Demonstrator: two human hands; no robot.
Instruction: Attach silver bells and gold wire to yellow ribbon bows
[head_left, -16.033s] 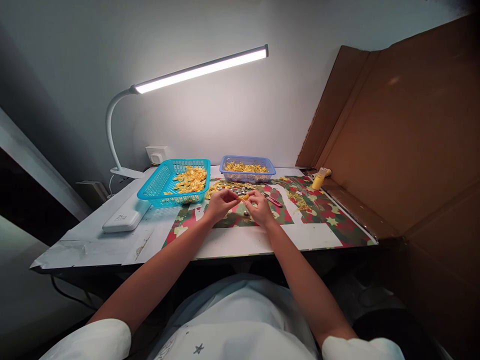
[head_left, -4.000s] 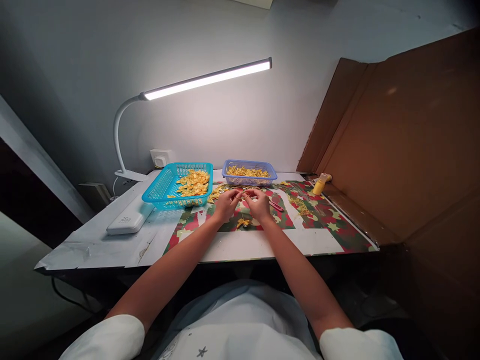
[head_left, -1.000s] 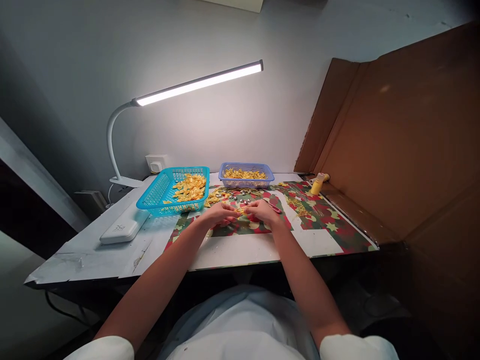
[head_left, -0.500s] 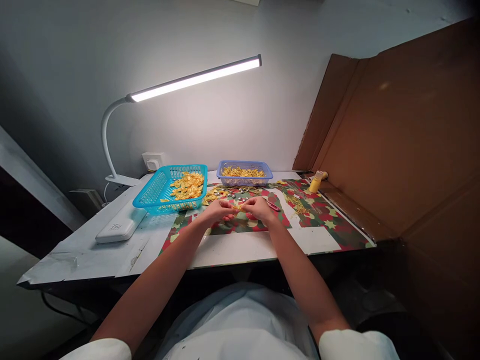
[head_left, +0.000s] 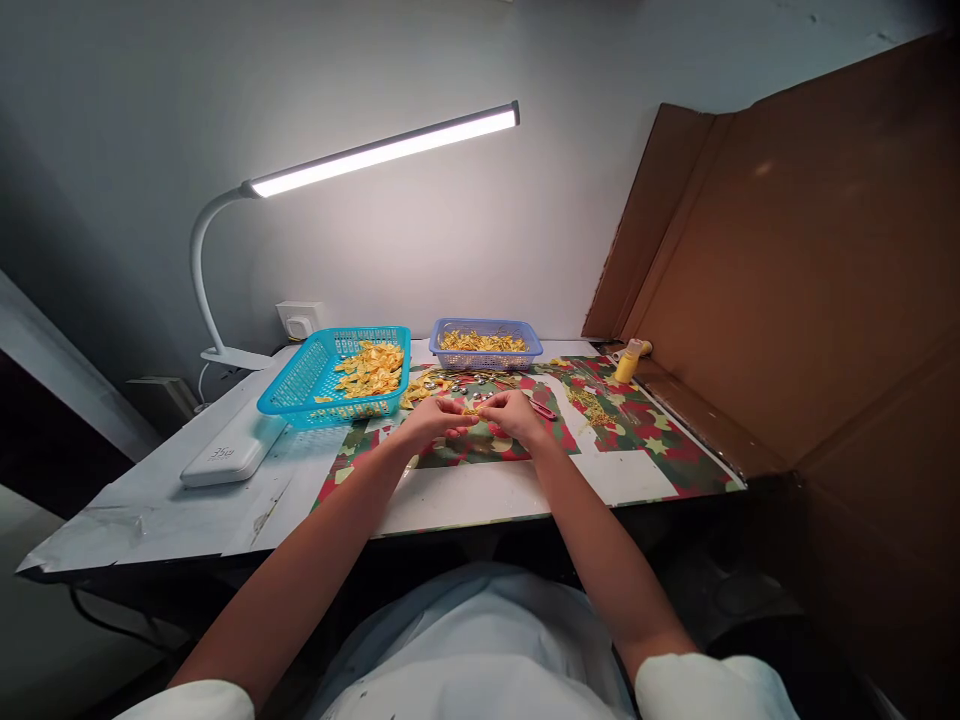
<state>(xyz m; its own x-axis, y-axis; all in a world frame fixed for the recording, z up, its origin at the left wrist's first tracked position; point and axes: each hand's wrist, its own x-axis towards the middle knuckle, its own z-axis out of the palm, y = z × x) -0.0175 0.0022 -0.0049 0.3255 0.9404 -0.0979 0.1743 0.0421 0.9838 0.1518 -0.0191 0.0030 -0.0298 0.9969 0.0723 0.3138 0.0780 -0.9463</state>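
My left hand and my right hand meet over the table, fingertips pinched together. Between them is a small gold ribbon piece, mostly covered by the fingers, so its exact form is hard to see. Just beyond the hands lie several small silver bells and loose gold ribbon pieces. A red-handled tool rests beside my right hand. Gold ribbon bows fill part of a turquoise basket to the left.
A purple basket of gold pieces stands at the back. Gold cords and a yellow bottle are to the right. A white power bank lies left, under a lit lamp. A cardboard panel borders the right side.
The view has shifted slightly, moving the whole scene a little left. My hands stay together on the gold piece, with only slight movement of the fingers.
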